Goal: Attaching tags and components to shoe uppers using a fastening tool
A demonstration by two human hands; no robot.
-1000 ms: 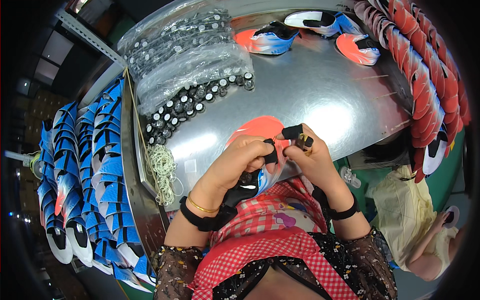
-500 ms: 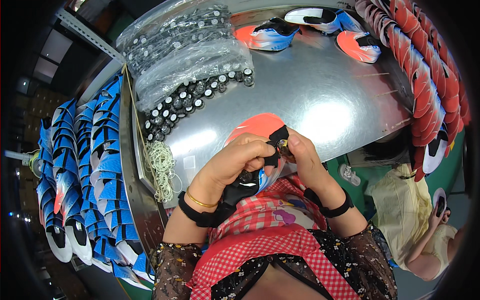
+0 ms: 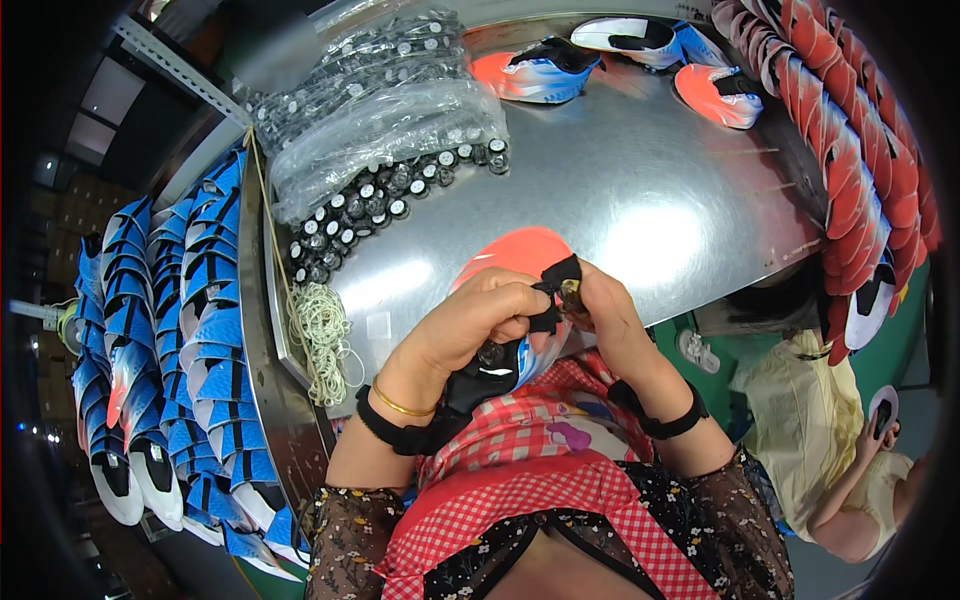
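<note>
A shoe upper [image 3: 518, 250] with an orange-red toe and blue-white side is held close to my body at the table's near edge. My left hand [image 3: 485, 312] is closed, with thumb and finger pinching its black fabric part [image 3: 561, 270]. Opposite it, my right hand [image 3: 612, 308] is closed too, its thumb and fingers gripping the other side of that black part. A small brass-coloured piece [image 3: 571, 288] shows at the right fingertips; its kind is unclear. Below my left hand is a round black dial [image 3: 490, 352] beside the upper. Much of the upper is hidden behind my hands.
Rows of black dials [image 3: 375, 205] lie under plastic film [image 3: 385, 120] on the metal table [image 3: 560, 185]. Tangled pale cord [image 3: 325, 345] sits at left. More uppers [image 3: 545, 72] lie at the back. Blue stacks [image 3: 210, 330] and orange stacks [image 3: 850, 190] hang either side. A co-worker's hand [image 3: 872, 437] is at right.
My right hand has shifted slightly at the black part, and the brass-coloured piece is turned a little differently. A blurred grey shape has appeared at the upper left. The left hand has hardly moved.
</note>
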